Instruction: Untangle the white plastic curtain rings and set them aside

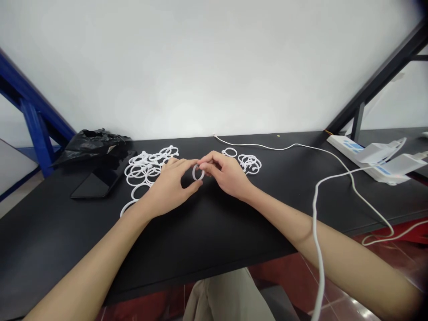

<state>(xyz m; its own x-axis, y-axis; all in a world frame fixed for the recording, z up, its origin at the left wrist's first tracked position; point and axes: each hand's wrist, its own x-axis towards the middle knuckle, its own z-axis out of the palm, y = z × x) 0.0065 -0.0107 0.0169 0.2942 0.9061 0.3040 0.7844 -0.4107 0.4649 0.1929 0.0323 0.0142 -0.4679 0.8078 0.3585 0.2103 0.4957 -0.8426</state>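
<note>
A small white plastic ring is held between both hands above the black table. My left hand pinches its left side with thumb and fingers. My right hand pinches its right side, fingers curled. To the left of my hands lies a large heap of white rings. Behind my right hand sits a smaller cluster of white rings, with one single ring beside it.
A black plastic bag and a dark flat tablet lie at the left. White cables run across the right side toward a white power strip. A white wall stands behind; blue and black frame beams flank the table.
</note>
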